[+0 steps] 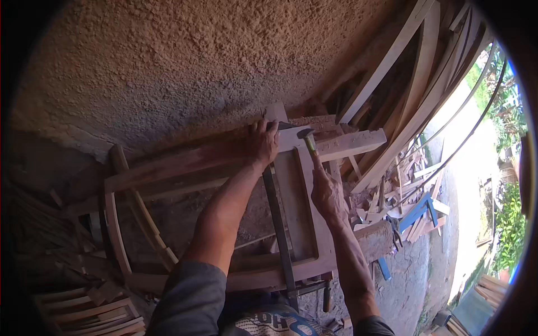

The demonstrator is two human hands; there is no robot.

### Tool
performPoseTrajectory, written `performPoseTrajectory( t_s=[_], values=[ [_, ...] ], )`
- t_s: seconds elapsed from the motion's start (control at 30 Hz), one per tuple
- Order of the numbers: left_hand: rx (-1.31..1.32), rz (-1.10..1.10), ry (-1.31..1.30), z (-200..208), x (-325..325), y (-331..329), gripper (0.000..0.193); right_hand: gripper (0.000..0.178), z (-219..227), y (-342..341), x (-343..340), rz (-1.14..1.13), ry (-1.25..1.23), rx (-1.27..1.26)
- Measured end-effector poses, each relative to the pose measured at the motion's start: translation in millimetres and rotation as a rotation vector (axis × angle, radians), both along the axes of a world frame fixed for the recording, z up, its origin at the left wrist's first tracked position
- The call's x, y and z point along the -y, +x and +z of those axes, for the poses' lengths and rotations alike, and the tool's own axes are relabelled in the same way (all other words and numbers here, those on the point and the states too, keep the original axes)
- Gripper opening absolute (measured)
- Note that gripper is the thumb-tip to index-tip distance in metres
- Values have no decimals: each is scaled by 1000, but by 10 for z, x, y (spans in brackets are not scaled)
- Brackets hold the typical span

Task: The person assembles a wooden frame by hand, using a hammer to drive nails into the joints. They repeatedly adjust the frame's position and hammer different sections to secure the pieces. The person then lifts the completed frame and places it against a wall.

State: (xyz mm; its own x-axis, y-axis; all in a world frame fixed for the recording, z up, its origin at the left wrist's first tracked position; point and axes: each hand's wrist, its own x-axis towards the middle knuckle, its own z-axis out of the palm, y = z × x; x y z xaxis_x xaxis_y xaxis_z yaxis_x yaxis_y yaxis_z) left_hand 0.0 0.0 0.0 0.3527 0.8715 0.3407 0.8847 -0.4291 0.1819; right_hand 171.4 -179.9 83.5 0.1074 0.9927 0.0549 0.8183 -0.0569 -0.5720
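A person's right hand [328, 193], closed around the handle of a hammer [311, 147], works right of center in the frame, the hammer's head poised at the joint near the top; whether it touches the wood cannot be told. Just left of it, the left hand [262, 144] lies over the top rail with its fingers bent; whether it grips or merely presses cannot be told. Beneath both hands, the wooden framework [185, 166] spans the middle of the picture, crossed by a dark metal clamp bar [273, 204] running down to the lower center. The step in hand appears to be tapping the joint into line; the next move would call for a measured blow, with the left fingers well clear. Beyond, a rough wall [168, 67] fills the upper left, boards [389, 61] lean at upper right, and offcuts [412, 173] litter the right.
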Motion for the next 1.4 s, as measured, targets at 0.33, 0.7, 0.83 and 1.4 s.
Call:
performPoseTrajectory(
  t_s=[0.33,0.7,0.83,1.4],
  values=[
    [-12,-2,-18,48,72,-21,38,61,-76,6,16,-68,5,-9],
    [33,-10,21,-68,49,-48,40,64,-102,-39,54,-50,75,-11],
    [38,-23,-29,-9,41,-25,39,64,-286,-58,93,-56,184,8],
    [-25,2,-35,14,72,-46,39,62,-126,-59,79,-66,135,-4]
  ],
)
